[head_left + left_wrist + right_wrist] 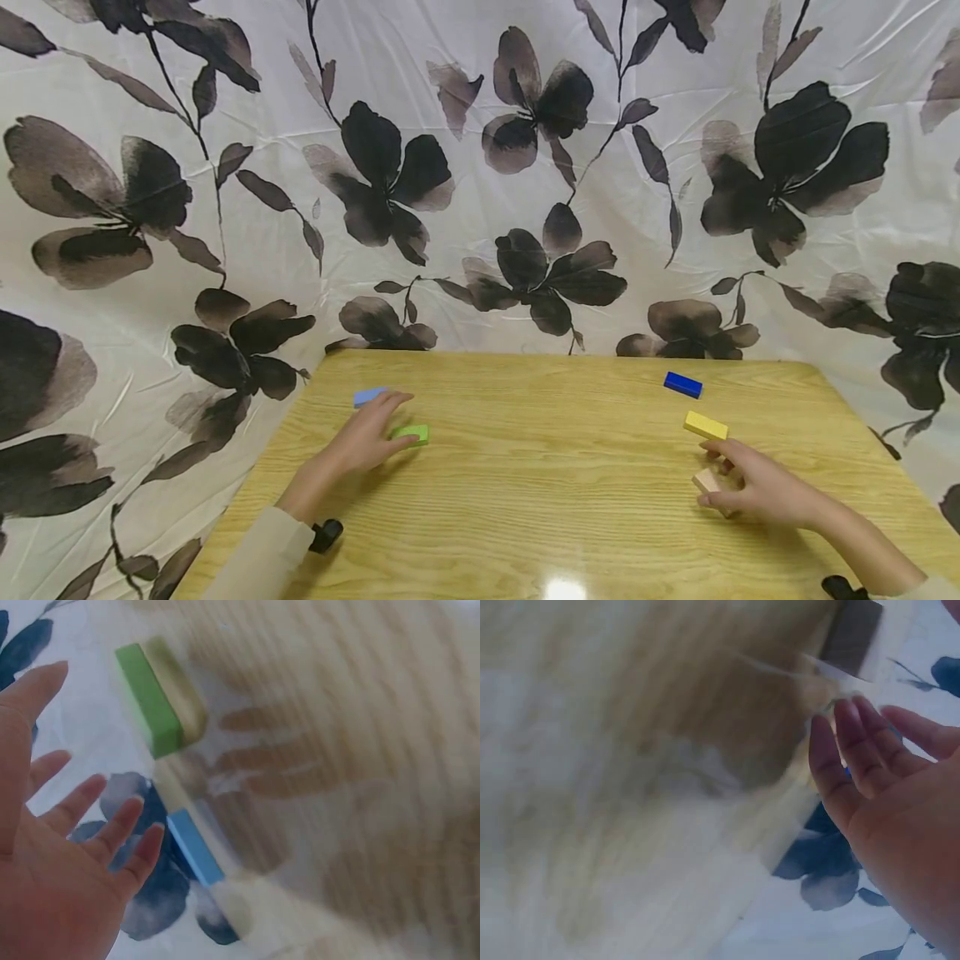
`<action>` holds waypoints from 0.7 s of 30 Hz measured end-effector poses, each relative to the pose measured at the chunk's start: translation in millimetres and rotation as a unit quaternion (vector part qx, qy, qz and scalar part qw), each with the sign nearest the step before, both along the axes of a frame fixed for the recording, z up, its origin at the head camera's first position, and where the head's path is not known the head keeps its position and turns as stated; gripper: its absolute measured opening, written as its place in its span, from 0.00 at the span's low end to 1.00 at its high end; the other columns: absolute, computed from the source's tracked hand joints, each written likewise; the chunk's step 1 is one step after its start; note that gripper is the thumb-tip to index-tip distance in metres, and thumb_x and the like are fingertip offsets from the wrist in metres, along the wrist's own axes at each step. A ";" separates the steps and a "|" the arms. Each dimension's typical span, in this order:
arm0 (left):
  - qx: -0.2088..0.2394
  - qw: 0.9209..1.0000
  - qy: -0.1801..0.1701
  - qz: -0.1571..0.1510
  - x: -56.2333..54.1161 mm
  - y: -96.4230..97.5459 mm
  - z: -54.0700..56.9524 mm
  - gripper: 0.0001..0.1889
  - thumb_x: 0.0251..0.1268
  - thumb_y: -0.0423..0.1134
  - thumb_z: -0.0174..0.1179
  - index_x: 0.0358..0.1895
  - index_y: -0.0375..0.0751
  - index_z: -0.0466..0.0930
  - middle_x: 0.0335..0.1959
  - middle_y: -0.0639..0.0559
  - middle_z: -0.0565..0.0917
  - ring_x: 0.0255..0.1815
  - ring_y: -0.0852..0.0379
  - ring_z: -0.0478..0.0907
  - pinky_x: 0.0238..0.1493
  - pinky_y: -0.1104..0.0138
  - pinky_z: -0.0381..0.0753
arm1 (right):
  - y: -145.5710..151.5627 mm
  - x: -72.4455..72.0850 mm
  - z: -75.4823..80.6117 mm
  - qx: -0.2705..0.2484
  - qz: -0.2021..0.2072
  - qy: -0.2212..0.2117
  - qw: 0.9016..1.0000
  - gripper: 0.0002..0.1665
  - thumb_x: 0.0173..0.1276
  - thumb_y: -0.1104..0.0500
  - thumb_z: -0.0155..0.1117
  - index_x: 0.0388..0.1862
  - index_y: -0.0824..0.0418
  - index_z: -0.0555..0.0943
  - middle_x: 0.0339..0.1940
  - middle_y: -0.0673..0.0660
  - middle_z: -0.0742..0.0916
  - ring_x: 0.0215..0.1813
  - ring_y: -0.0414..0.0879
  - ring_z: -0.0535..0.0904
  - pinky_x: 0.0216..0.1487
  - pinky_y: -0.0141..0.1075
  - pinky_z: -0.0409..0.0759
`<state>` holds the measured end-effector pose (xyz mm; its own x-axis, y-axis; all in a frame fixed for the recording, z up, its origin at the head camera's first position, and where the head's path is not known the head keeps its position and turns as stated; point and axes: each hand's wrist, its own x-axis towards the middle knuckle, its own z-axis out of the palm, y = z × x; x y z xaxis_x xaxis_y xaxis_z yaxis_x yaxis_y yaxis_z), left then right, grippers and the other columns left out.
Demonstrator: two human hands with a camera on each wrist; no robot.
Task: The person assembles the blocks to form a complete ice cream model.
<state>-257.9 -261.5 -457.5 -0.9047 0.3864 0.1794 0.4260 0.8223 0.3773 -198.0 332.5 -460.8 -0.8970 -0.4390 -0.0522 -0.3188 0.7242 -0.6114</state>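
Note:
In the head view my left hand (367, 433) is above the table's left side, with its fingers spread and nothing held. Under it lie a green block (420, 434) and a light blue block (365, 397), each partly covered by the hand there. The left wrist view shows both the green block (148, 701) and the light blue block (195, 846) apart from the fingers. My right hand (765, 487) hovers around a plain wooden block (707, 481), thumb on the near side and fingers on the far side. In the right wrist view, the wooden block (853, 637) appears beyond the fingertips with a gap.
A yellow block (705, 426) lies just past my right fingertips, and a dark blue block (683, 385) sits farther back. The wooden table (525, 483) reaches to a hanging floral cloth (465, 208) behind and at the sides.

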 end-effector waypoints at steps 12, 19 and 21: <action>0.044 0.995 -0.087 -0.003 4.3 -10.9 -10.3 0.37 0.61 0.46 0.75 0.69 0.31 0.72 0.66 0.36 0.75 0.65 0.35 0.73 0.64 0.41 0.72 | 10.5 7.8 -10.2 -0.017 0.020 -0.031 0.999 0.44 0.60 0.53 0.79 0.65 0.77 0.70 0.53 0.62 0.77 0.43 0.37 0.69 0.38 0.31 0.74; 0.049 0.995 -0.081 -0.009 2.1 -13.0 -16.2 0.31 0.61 0.43 0.75 0.63 0.30 0.77 0.56 0.41 0.78 0.50 0.47 0.76 0.53 0.49 0.77 | 15.3 6.9 -11.9 -0.017 0.017 -0.040 0.999 0.41 0.63 0.52 0.78 0.62 0.78 0.71 0.52 0.62 0.80 0.41 0.35 0.69 0.38 0.32 0.72; 0.049 0.995 -0.083 -0.007 1.4 -13.0 -17.7 0.29 0.62 0.42 0.74 0.62 0.30 0.78 0.54 0.42 0.79 0.46 0.51 0.74 0.50 0.53 0.76 | 14.9 6.5 -11.7 -0.019 0.014 -0.046 0.999 0.40 0.63 0.52 0.77 0.61 0.77 0.72 0.50 0.60 0.81 0.39 0.35 0.69 0.37 0.32 0.72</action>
<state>-256.5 -274.5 -475.2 -0.9200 0.3863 0.0661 0.3619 0.7726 0.5216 -191.5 347.4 -472.5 -0.8761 -0.4678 -0.1169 -0.2803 0.6915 -0.6658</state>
